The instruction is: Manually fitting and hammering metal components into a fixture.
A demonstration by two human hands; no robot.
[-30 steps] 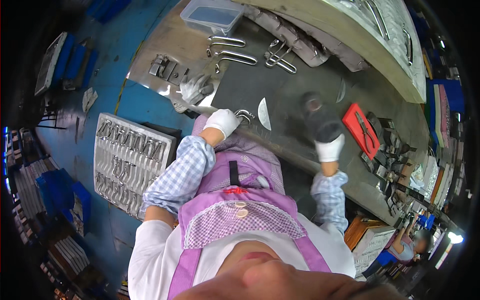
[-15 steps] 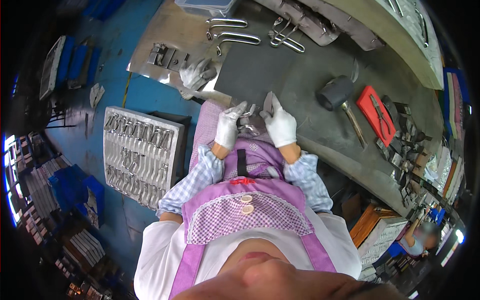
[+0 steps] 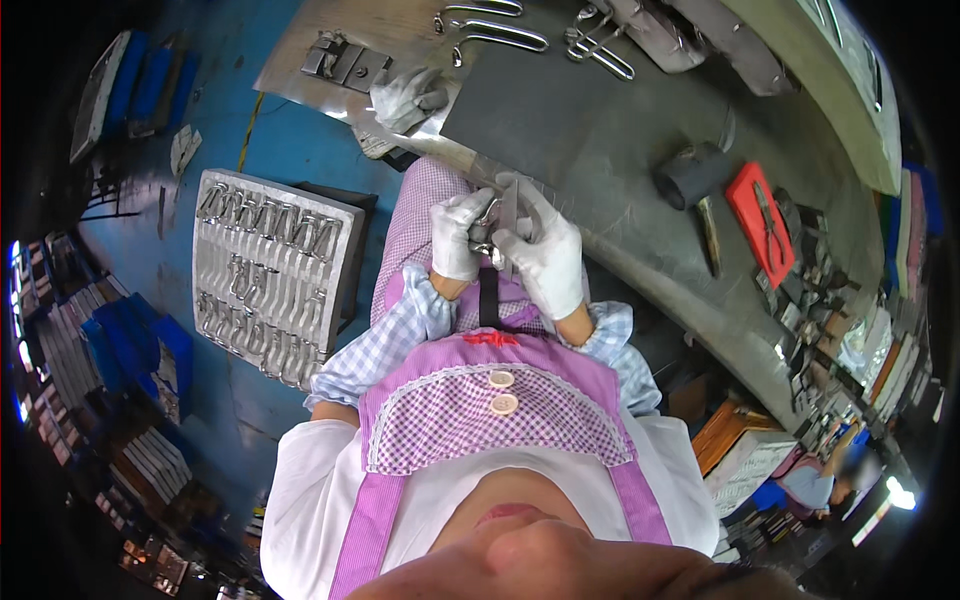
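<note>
Both my hands wear white gloves and meet above my lap at the bench's near edge. My left hand (image 3: 455, 240) is closed round a small shiny bent metal part (image 3: 487, 222), whose full shape the fingers hide. My right hand (image 3: 550, 262) pinches a flat grey metal strip (image 3: 509, 208) between thumb and fingers. The strip stands lengthwise against or right beside the shiny part; I cannot tell whether they touch.
On the metal bench (image 3: 620, 190) are a dark mat (image 3: 520, 110), bent chrome rods (image 3: 505, 35), a crumpled glove (image 3: 405, 100), a metal block fixture (image 3: 345, 62), a black mallet (image 3: 692, 175) and pliers (image 3: 768, 225) on a red tray (image 3: 745, 205). A rack (image 3: 285, 270) of shiny parts stands left.
My right hand has come left and turned, bringing the flat strip from apart to up against or beside the part in my left hand. The view has shifted slightly.
</note>
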